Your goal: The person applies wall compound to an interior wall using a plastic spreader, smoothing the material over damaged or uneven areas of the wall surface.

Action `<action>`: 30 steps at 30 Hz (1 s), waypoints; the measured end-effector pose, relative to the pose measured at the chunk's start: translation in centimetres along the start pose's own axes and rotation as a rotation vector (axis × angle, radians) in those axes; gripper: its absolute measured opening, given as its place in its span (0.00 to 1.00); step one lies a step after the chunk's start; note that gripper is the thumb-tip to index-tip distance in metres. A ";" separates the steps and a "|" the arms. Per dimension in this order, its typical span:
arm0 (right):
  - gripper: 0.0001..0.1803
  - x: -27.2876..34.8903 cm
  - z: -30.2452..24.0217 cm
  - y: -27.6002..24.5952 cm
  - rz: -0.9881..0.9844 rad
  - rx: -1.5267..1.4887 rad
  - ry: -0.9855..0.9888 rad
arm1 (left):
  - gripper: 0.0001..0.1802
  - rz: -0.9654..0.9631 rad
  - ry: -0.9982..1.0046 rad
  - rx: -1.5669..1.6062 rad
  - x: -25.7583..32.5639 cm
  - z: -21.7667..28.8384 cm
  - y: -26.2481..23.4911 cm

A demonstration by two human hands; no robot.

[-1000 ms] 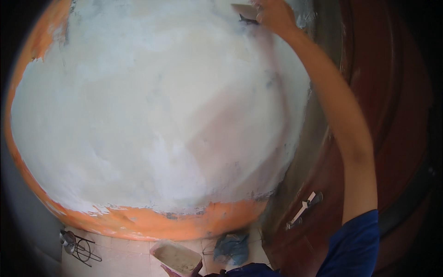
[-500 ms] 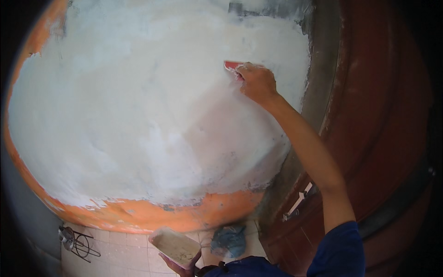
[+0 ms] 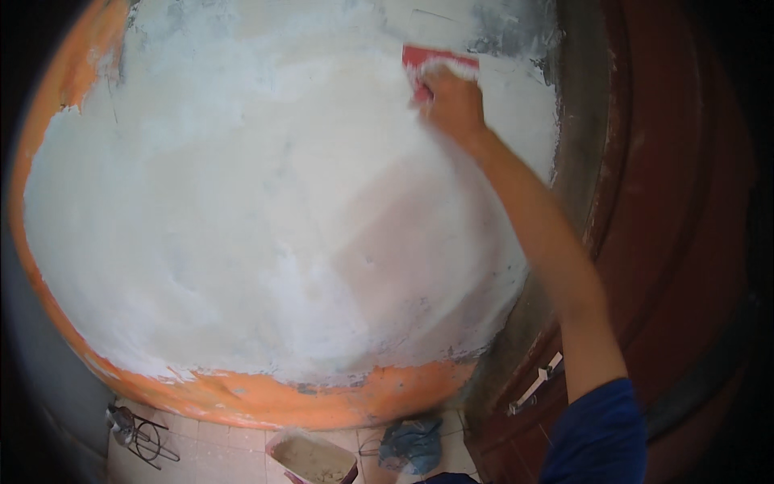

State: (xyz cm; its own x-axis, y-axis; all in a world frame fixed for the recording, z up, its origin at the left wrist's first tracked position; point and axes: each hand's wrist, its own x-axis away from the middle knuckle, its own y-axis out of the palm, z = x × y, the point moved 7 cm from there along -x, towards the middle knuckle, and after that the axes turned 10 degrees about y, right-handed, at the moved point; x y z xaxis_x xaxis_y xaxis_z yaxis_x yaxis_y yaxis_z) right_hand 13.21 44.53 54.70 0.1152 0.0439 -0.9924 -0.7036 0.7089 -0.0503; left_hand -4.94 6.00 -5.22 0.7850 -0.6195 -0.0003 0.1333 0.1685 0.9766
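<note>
My right hand [image 3: 456,103] is closed on a red putty spreader [image 3: 427,56], its wide blade against the upper right part of the wall [image 3: 234,194]. White putty is smeared on the spreader and on my fingers. Most of the wall carries a whitish coat, with a dark grey patch [image 3: 516,31] just right of and above the blade. Low in the view, a tub [image 3: 348,469] of pale putty [image 3: 316,460] is held by my left hand [image 3: 289,476], of which only a sliver shows at the lower edge.
Orange paint [image 3: 266,397] borders the coat below and left. A dark red door [image 3: 669,185] with a light handle [image 3: 538,382] stands right, beside a grey frame strip [image 3: 579,129]. On the tiled floor [image 3: 214,445] are a blue plastic bag [image 3: 409,445] and a black metal stand [image 3: 147,440].
My right hand has moved the spreader upward on the wall, and more of its red blade shows. The view has tilted up slightly, so the tub sits lower and my left hand is mostly cut off.
</note>
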 end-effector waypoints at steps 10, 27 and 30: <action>0.21 6.9 -2.1 -4.2 -0.268 -0.139 -0.029 | 0.40 0.067 -0.029 0.014 -1.4 -1.5 0.6; 0.16 9.8 -2.8 -2.0 -0.296 -0.059 -0.029 | 0.40 0.102 -0.020 -0.096 -1.1 -2.5 -4.2; 0.16 5.5 -1.5 -5.0 -0.233 -0.153 0.051 | 0.40 0.069 0.016 -0.125 -2.1 -2.3 -3.0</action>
State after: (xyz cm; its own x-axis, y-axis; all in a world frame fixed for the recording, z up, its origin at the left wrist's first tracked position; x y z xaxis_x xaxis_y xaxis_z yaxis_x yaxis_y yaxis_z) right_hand 16.27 40.16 49.27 0.2534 -0.1456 -0.9563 -0.7607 0.5808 -0.2900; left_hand -5.60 8.54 -8.60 0.8043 -0.5911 0.0616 0.1522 0.3051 0.9401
